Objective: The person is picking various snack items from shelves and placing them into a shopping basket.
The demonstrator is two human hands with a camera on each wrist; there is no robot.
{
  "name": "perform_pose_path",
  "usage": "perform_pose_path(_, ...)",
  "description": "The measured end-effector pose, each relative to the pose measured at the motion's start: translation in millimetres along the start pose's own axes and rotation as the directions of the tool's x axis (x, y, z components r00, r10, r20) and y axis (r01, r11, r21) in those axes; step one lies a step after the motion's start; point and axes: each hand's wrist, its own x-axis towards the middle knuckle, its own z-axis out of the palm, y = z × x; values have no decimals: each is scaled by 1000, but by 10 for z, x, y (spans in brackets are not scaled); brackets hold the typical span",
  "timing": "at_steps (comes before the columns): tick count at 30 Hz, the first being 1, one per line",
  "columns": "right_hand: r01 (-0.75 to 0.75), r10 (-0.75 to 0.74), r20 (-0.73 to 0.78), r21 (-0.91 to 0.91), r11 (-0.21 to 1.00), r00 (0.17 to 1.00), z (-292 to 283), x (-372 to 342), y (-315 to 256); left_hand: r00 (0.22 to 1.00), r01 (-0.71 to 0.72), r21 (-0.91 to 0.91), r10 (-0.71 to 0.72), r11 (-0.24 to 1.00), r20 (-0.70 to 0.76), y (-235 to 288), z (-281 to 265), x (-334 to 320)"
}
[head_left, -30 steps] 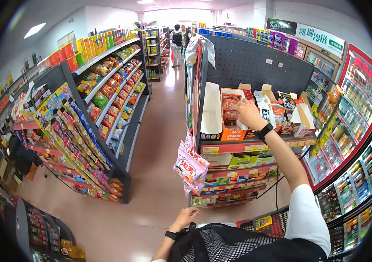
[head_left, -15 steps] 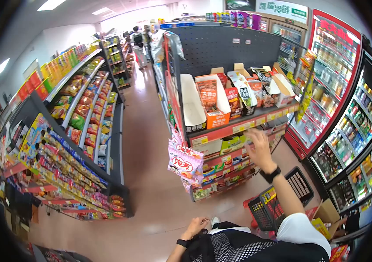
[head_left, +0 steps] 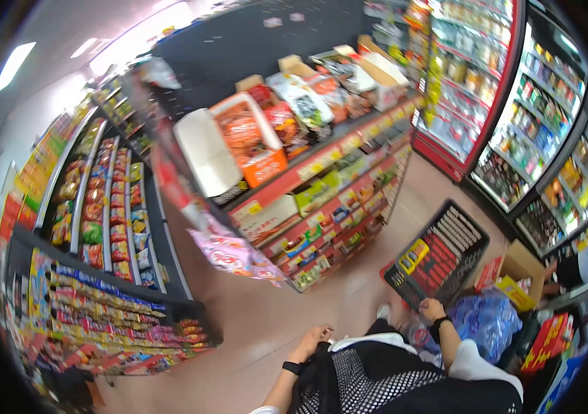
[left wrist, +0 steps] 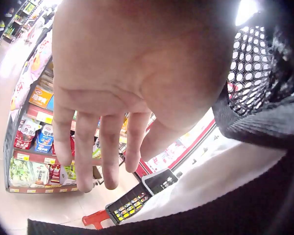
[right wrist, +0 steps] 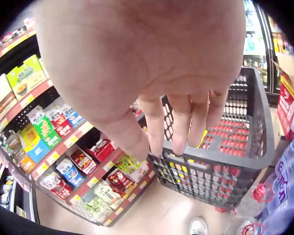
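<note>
A black and red shopping basket (head_left: 439,252) stands on the floor at lower right in the head view. My right hand (head_left: 433,310) is at its near rim; the right wrist view shows the fingers (right wrist: 180,127) relaxed over the rim of the basket (right wrist: 210,157), and whether they touch it I cannot tell. Nothing shows in that hand. My left hand (head_left: 313,339) hangs by my waist, near the black mesh garment (head_left: 376,376). In the left wrist view the left hand (left wrist: 117,93) is empty, its fingers pointing loosely down.
A snack shelf (head_left: 321,165) with boxes of packets stands in front, pink bags (head_left: 228,252) hanging at its corner. Another snack rack (head_left: 111,303) is at left. Drink fridges (head_left: 535,117) line the right. Blue-wrapped bottles (head_left: 490,321) and a cardboard box (head_left: 525,265) lie right of the basket.
My right hand has moved from the orange snack box down and back to the basket. The view has turned right and down, bringing the basket nearer the middle. My left hand stays by my waist.
</note>
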Motion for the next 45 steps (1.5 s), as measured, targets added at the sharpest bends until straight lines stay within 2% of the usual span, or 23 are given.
perform_pose_path(2,-53,52,-25,-41,998,998,27,114,170,997,55,36,-56,998,53,314,-61,137)
perform_pose_path(4,-36,37,-16,53,998,999,-71,264,303,1000,18,127,-17,992,-10,283,102,376)
perform_pose_path(6,-77,85,-71,104,992,994,-229,438,444,1000,20,156,-22,988,8,544,264,663)
perform_pose_path(10,-92,116,-97,223,970,988,-441,949,893,983,123,278,-156,952,98,827,593,1169)
perform_pose_path(12,-185,206,-18,373,909,978,-436,1191,1115,960,183,294,-235,938,153,989,670,1328)
perform_pose_path(15,-209,220,32,474,856,975,-377,1654,1422,934,284,289,-332,914,135,1098,793,1491)
perform_pose_path(18,-348,305,177,604,717,936,-368,2149,1623,931,309,220,-342,925,132,962,864,1495)
perform_pose_path(20,-420,346,242,594,686,907,-198,2507,1828,841,472,213,-509,856,182,1206,921,1556)
perform_pose_path(21,-421,360,220,516,746,907,39,2690,1955,821,487,297,-547,821,163,1379,974,1610)
perform_pose_path(22,-409,358,197,423,809,913,236,2890,2095,796,519,276,-575,809,189,1407,1040,1617)
perform_pose_path(23,-461,381,263,428,777,886,325,3060,2163,820,501,248,-547,829,168,1336,1104,1564)
perform_pose_path(24,-271,190,281,287,919,941,343,3174,2234,843,482,221,-517,848,146,1258,1162,1517)
perform_pose_path(26,-493,334,420,363,791,844,85,3424,2092,732,626,269,-671,732,122,1357,1276,1521)
perform_pose_path(27,-505,334,443,357,786,832,232,3549,2167,721,627,295,-681,721,129,1393,1318,1540)
perform_pose_path(28,-535,387,380,462,708,840,451,3721,2254,703,647,297,-700,702,124,1387,1348,1543)
perform_pose_path(30,-545,514,267,654,525,815,792,3974,2342,586,763,239,-798,601,138,1382,1373,1505)
perform_pose_path(32,-610,636,257,667,428,727,966,4208,2377,555,792,239,-825,562,105,1281,1359,1394)
perform_pose_path(33,-580,624,161,596,556,764,1062,4293,2363,603,777,113,-783,620,151,1194,1298,1268)
perform_pose_path(34,-587,673,111,605,538,731,1013,4349,2307,660,744,-21,-728,668,186,1153,1290,1231)
perform_pose_path(36,-497,725,39,753,431,688,1074,4470,2244,625,778,-29,-768,628,142,1200,1299,1142)
perform_pose_path(40,-492,723,45,762,422,689,1275,4711,2285,569,820,35,-819,572,73,1276,1394,1181)
perform_pose_path(43,-554,755,22,693,462,656,1393,4785,2304,614,789,-61,-784,611,94,1226,1406,1104)
perform_pose_path(45,-589,714,97,648,483,693,1114,4734,2233,596,803,-43,-800,595,61,1254,1427,1144)
